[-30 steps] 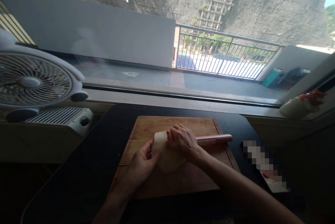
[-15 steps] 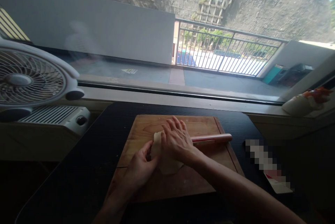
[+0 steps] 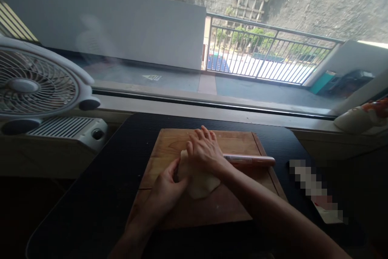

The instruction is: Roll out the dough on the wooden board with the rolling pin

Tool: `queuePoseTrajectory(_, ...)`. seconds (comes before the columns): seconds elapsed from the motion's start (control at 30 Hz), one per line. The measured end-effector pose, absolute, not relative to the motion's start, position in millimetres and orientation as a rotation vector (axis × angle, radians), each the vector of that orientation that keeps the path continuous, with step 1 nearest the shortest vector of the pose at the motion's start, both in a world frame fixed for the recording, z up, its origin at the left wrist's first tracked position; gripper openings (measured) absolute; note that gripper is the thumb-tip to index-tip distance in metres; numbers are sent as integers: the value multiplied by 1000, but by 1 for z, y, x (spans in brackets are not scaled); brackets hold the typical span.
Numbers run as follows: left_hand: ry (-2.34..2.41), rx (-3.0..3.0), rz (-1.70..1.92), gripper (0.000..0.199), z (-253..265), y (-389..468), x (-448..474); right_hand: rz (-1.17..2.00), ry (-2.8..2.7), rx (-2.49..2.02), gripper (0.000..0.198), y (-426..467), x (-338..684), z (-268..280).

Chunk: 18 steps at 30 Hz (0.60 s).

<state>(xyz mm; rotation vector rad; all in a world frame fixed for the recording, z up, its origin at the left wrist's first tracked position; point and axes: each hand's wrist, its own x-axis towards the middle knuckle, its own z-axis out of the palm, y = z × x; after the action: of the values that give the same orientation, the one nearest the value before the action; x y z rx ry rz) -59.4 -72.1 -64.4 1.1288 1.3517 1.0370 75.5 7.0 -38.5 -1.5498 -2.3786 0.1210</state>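
A flattened piece of pale dough (image 3: 200, 188) lies on the wooden cutting board (image 3: 169, 218). My left hand (image 3: 169, 184) is at the dough's left edge, its thumb on top and its fingers curled at the side, holding that edge. Over the dough, my right hand (image 3: 206, 148) lies with palm down and fingers stretched forward. Out from under this palm, to the right, runs a reddish-brown rolling pin (image 3: 251, 160) with a shiny surface. Its left end is hidden beneath the hand.
The board rests on a black table (image 3: 100, 186) in front of a window. A white fan (image 3: 39, 85) stands at left beside a slatted white unit (image 3: 72, 129). A blurred-out flat object (image 3: 315, 190) lies right of the board. A pale pot (image 3: 353, 119) sits on the sill.
The view has shifted slightly. My right hand has moved a little forward over the dough with the rolling pin beneath it. The left hand stays at the dough's edge.
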Motion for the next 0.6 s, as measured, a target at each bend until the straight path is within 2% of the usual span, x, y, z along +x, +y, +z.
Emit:
queuePoseTrajectory(0.13,1314,1074,1015,65,-66,-73,-59,155,-2311,-1733,39,48,75,-33)
queuePoseTrajectory(0.37,1389,1175,1015,61,-71,-72,-62,41,-2359,-1490,41,-8,65,-41)
queuePoseTrajectory(0.47,1344,1176,1007,57,-64,-71,-59,4,-2259,-1618,39,21,67,-41)
queuePoseTrajectory(0.6,1295,1075,1001,60,-56,-71,-55,114,-2179,-1843,41,62,73,-40)
